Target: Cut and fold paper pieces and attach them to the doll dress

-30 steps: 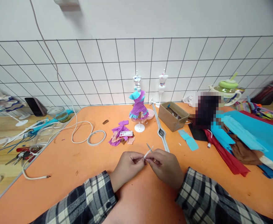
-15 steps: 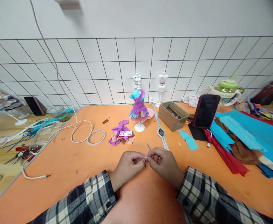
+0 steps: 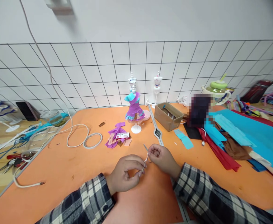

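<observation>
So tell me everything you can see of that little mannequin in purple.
The mannequin stands upright on a round white base. Its purple dress looks like crepe paper or thin cloth, with turquoise over one shoulder and a ruffled purple-and-turquoise hem. Its top overlaps another mannequin behind it. The base rests on the orange table; neither the left hand nor the right hand touches it.

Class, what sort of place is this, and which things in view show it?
Probably a craft workspace, perhaps for doll-sized clothes: a small dressed mannequin stands upright, purple and pink scraps lie nearby, and coloured sheets lie at the right.
</observation>
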The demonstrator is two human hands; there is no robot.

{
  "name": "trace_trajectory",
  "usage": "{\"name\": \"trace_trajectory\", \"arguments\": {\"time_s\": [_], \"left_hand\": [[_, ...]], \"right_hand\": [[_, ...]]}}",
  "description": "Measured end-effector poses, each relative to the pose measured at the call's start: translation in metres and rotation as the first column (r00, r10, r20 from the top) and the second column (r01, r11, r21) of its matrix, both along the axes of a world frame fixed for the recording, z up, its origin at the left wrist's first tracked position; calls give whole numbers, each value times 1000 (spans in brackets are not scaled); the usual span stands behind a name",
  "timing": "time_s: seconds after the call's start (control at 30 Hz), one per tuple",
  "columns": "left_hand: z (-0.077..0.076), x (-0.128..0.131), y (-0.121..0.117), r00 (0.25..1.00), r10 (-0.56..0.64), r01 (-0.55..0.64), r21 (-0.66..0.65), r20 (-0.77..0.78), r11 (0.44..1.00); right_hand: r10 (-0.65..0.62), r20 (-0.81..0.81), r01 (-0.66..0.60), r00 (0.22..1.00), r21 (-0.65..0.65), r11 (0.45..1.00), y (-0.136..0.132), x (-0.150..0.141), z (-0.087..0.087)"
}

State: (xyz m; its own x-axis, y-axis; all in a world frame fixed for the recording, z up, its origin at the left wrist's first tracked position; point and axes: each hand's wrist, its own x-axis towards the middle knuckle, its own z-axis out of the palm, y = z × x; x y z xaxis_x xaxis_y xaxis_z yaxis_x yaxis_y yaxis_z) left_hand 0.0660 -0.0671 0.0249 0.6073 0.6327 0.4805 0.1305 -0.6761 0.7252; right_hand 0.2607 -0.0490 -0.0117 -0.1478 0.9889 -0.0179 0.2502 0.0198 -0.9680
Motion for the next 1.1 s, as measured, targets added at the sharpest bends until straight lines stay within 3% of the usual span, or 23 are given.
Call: {"name": "trace_trajectory", "arguments": {"time_s": [0.17, 0.37, 0.5, 0.6, 0.73, 0.83, 0.93, 1.1], "left_hand": [[-3, -1, 1, 993, 108, -110, 38, 53, 993], [-7, -3, 4, 983, 137, -103, -252, 122, 962], [-17, -5, 6, 962, 215, -105, -497, 169, 861], [-22, -4, 9, 920, 319, -91, -670, 226, 736], [-20, -2, 12, 849, 389, 108, -839, 357, 533], [-16, -2, 12, 819, 383, 250, -866, 428, 433], [-14, -3, 12, 807, 377, 307, -869, 454, 389], [-15, -5, 13, 812, 387, 290, -878, 436, 381]], "right_hand": [[-92, 45, 89, 995, 54, 995, 5, 7, 0], [-99, 111, 90, 989, 84, 992, 7, 10, 0], [-128, 148, 113, 981, 105, 988, 8, 11, 3], [-190, 191, 170, 963, 116, 979, 13, 16, 2], [-239, 218, 210, 946, 149, 966, 19, 22, 0], [-222, 224, 194, 949, 141, 971, 19, 22, 0], [-201, 250, 169, 947, 142, 975, 18, 21, 0], [-220, 275, 171, 936, 191, 967, 21, 22, -3]]}}
